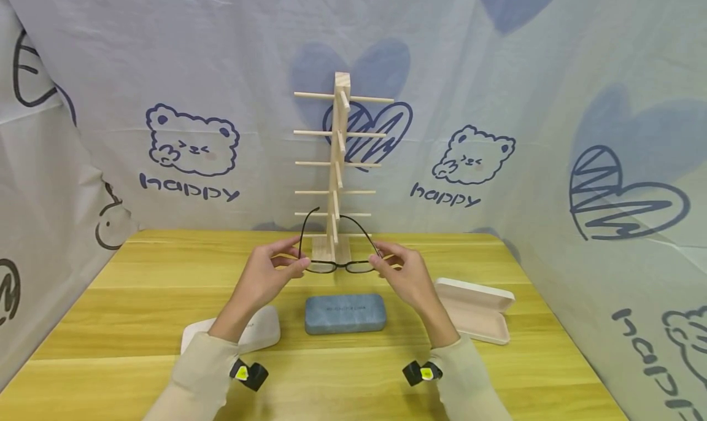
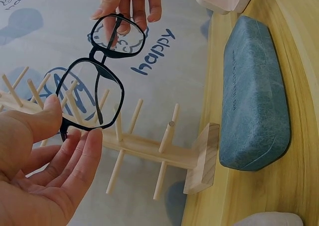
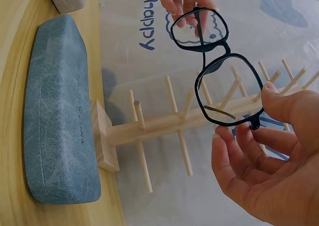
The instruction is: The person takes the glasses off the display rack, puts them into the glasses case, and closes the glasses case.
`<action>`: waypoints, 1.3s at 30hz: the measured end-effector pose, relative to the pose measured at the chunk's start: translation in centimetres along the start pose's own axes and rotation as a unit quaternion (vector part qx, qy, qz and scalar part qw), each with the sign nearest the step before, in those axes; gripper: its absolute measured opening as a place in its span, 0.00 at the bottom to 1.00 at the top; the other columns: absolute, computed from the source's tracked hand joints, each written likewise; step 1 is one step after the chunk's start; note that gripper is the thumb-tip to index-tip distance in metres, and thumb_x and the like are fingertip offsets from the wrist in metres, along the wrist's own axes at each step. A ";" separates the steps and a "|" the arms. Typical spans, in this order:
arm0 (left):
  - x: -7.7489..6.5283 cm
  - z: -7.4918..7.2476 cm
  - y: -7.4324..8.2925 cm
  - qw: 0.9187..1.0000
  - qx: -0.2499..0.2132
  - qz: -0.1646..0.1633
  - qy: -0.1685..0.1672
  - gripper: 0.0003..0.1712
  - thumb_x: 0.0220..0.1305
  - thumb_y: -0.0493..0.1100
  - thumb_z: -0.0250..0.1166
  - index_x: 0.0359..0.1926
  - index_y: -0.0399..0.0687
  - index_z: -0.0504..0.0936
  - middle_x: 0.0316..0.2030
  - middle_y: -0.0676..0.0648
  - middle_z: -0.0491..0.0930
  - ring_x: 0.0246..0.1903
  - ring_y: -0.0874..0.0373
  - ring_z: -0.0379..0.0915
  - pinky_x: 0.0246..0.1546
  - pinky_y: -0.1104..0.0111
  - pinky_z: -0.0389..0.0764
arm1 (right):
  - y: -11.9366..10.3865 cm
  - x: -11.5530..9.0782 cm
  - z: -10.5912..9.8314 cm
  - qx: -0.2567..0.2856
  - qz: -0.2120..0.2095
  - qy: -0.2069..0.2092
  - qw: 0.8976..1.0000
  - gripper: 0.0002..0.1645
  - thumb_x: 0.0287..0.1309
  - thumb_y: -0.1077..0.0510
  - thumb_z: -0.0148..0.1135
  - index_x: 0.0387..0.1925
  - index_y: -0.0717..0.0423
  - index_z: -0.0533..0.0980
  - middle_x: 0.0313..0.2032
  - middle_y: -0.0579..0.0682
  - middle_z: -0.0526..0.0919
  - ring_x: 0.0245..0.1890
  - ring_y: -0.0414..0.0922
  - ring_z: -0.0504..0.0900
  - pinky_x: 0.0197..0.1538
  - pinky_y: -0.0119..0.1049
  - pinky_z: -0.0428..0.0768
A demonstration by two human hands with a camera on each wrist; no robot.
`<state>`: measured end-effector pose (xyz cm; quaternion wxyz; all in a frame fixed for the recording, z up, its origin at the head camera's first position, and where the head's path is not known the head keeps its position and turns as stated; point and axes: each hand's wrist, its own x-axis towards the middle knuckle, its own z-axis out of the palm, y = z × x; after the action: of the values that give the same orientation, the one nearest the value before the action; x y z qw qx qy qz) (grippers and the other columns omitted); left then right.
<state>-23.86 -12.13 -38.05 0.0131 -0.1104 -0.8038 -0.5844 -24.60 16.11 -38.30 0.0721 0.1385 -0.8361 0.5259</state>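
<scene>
Black-framed eyeglasses (image 1: 342,265) are held up in front of the wooden peg rack (image 1: 336,163), temples unfolded and pointing toward it. My left hand (image 1: 272,267) pinches the left end of the frame near the hinge. At the other end, my right hand (image 1: 405,272) pinches the frame between thumb and fingers. Both wrist views show the lenses from the front, with the left hand (image 2: 55,161) and right hand (image 3: 269,156) at the outer corners. Below the glasses lies a closed blue glasses case (image 1: 345,314).
A white glasses case (image 1: 259,329) lies under the left forearm, partly covered by it. To the right, a pale pink case (image 1: 477,310) stands with its lid up. The wooden table (image 1: 138,274) meets printed cloth (image 1: 265,53) at the back and sides.
</scene>
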 end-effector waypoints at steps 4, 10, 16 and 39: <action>-0.1 0.0 0.2 1.000 0.000 0.000 -0.003 0.34 0.70 0.41 0.68 0.73 0.38 0.70 0.53 0.35 0.80 0.45 0.48 0.88 0.43 0.72 0.86 | 0.0 -0.1 0.0 -0.005 -0.001 -0.003 1.000 0.24 0.69 0.55 0.66 0.62 0.63 0.79 0.48 0.61 0.85 0.38 0.46 0.87 0.37 0.29 0.85; -0.2 0.1 0.4 1.000 0.001 0.001 -0.001 0.34 0.70 0.40 0.68 0.73 0.38 0.70 0.52 0.36 0.81 0.45 0.47 0.88 0.45 0.67 0.89 | -0.1 -0.1 0.1 -0.006 -0.002 -0.004 1.000 0.21 0.70 0.56 0.66 0.60 0.61 0.81 0.48 0.61 0.86 0.39 0.48 0.87 0.39 0.31 0.87; 0.0 0.1 0.1 1.000 0.025 0.004 0.004 0.34 0.69 0.39 0.69 0.73 0.39 0.71 0.51 0.38 0.82 0.44 0.48 0.87 0.41 0.72 0.86 | 0.1 -0.1 0.1 -0.014 -0.013 -0.006 1.000 0.20 0.69 0.58 0.66 0.58 0.63 0.82 0.49 0.61 0.86 0.39 0.46 0.87 0.41 0.33 0.88; 0.0 0.2 0.0 0.996 0.072 0.043 0.022 0.30 0.69 0.41 0.70 0.69 0.40 0.76 0.48 0.40 0.87 0.49 0.50 0.83 0.47 0.69 0.85 | 0.4 -0.4 0.2 -0.055 -0.054 -0.018 0.997 0.15 0.72 0.57 0.63 0.53 0.62 0.84 0.50 0.61 0.88 0.38 0.49 0.87 0.41 0.28 0.85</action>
<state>-23.87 -11.90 -38.16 0.0642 -0.1304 -0.8379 -0.5261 -24.35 16.11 -38.84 0.0931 0.1890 -0.8559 0.4723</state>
